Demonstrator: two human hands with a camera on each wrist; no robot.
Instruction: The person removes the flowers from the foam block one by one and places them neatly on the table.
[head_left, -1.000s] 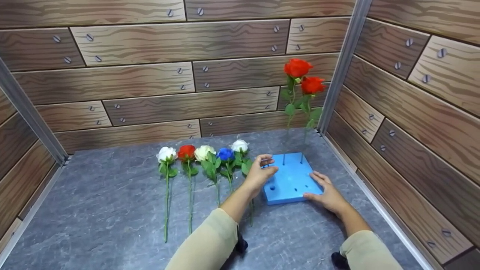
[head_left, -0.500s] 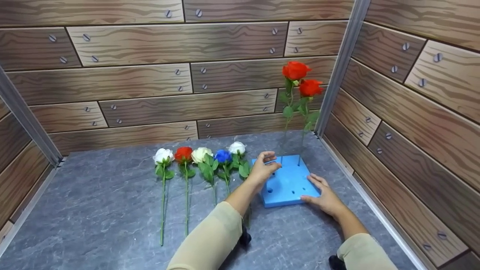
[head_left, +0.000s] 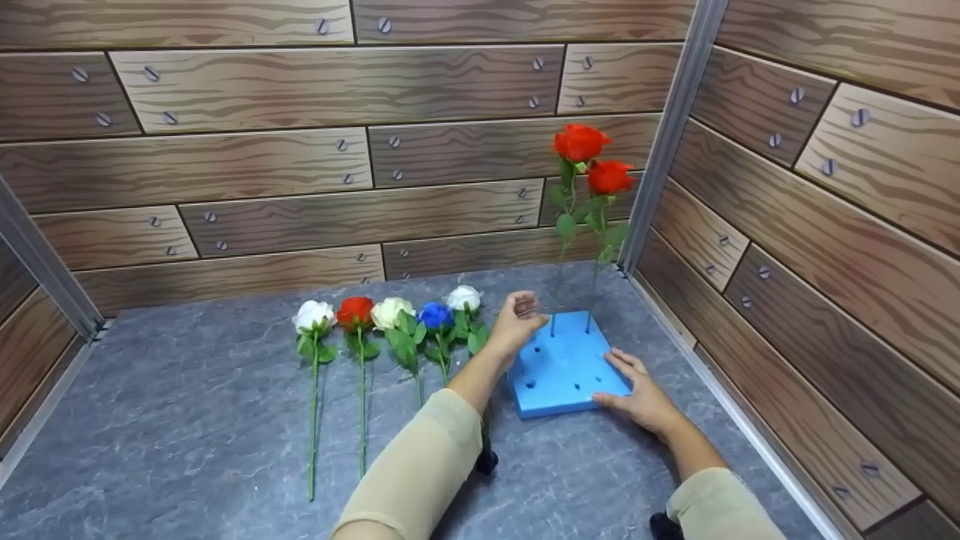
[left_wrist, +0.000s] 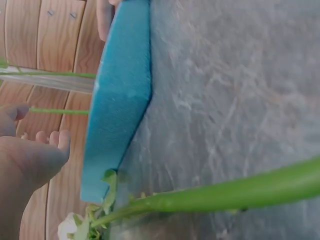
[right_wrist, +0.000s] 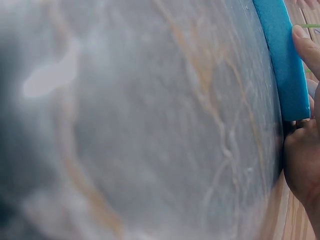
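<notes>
A square blue foam block (head_left: 566,364) with several holes lies flat on the tabletop. Two red roses, a taller one (head_left: 581,142) and a lower one (head_left: 610,178), stand upright in its far side. My right hand (head_left: 646,401) holds the block's near right corner, fingers along the right side and thumb at the front edge. In the right wrist view the thumb (right_wrist: 306,47) lies against the block. My left hand (head_left: 512,328) hovers over the far left corner, fingers loosely bent and nothing in them. The left wrist view shows that hand (left_wrist: 35,155) apart from the block.
Left of the block lie several roses in a row: white (head_left: 313,317), red (head_left: 355,313), cream (head_left: 393,313), blue (head_left: 436,316) and another white (head_left: 464,298). My left forearm covers some stems. Wood-patterned walls (head_left: 810,247) enclose the grey marbled tabletop (head_left: 202,420).
The head view has turned slightly, shifting everything left in it. My left hand has drifted a little away from me over the block, uncovering a hole. The right hand stays at its corner.
</notes>
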